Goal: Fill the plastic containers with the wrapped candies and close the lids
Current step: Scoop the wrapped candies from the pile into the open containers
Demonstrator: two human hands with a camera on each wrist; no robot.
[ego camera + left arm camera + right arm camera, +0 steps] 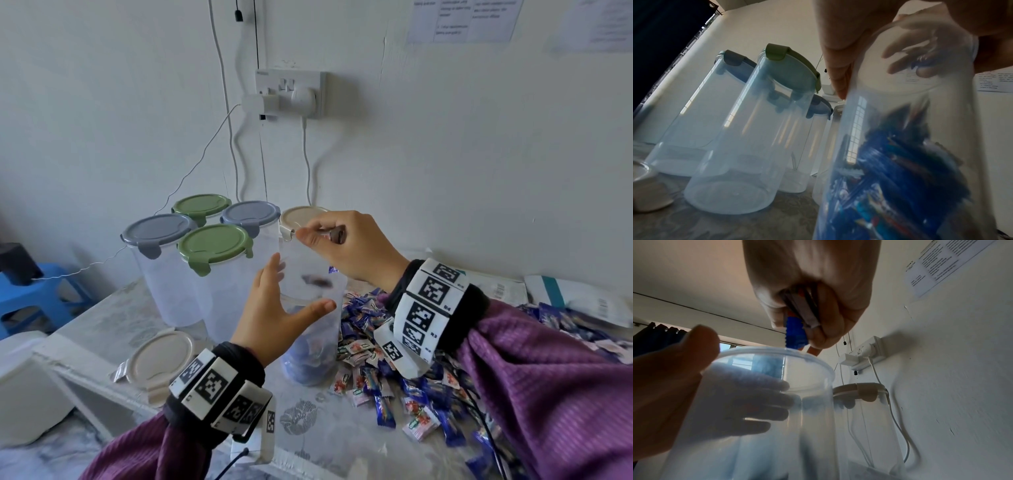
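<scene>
Standing upright on the marbled table (113,318), the open clear container (313,329) has its long axis vertical and its mouth facing up. The left hand (274,308) wraps it at mid-height, thumb on the near side and fingers (756,395) curled round the far side, seen through the plastic in the right wrist view. Blue wrapped candies (900,178) fill its lower part; one blurred candy (317,280) is in mid-air inside it.

Directly above the rim, the right hand (346,243) pinches a few wrapped candies (797,331), their long axes pointing down into the mouth. How many it holds is hard to tell, as the fingers cover most of them.

Left of the container stand four empty lidded containers, two with grey lids (157,231) and two with green lids (214,245). A fifth, with a beige lid (298,217), stands behind and is partly hidden by the right hand. A loose beige lid (161,359) lies flat near the table's front-left edge. A heap of loose candies (411,394) spreads across the table on the right, partly covered by the purple sleeve (548,394).
</scene>
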